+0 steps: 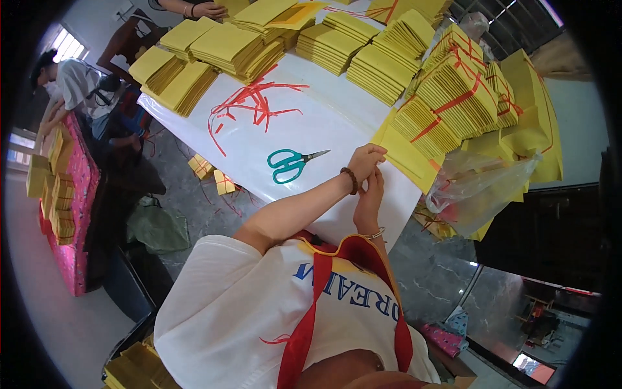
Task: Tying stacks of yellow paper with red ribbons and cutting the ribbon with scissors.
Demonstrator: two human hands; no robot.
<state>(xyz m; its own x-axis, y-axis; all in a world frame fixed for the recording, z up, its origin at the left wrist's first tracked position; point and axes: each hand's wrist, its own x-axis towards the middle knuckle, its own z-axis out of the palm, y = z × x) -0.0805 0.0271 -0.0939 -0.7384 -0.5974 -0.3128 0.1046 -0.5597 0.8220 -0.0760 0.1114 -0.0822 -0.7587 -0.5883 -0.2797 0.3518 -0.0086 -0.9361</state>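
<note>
My left hand [367, 161], with a brown bead bracelet at its wrist, has its fingers drawn together at the left edge of a yellow paper sheet [405, 159]. Just below it my right hand [369, 200], wearing a silver bangle, is closed too, its fingertips close to the left ones. Whatever lies between the fingers is hidden or too small to make out. Left of my hands, teal-handled scissors [289, 165] lie on the white tabletop [337, 117] with the blades pointing right. Beyond them are scattered red strips [259, 107].
Stacks of folded yellow paper [227, 48] line the table's far side. Red-tied bundles [457, 97] stand at right, beside a clear plastic bag [479, 188]. A person's hand [207, 10] shows at the far edge. Another person [84, 84] bends over a pink-covered table [81, 194] at left.
</note>
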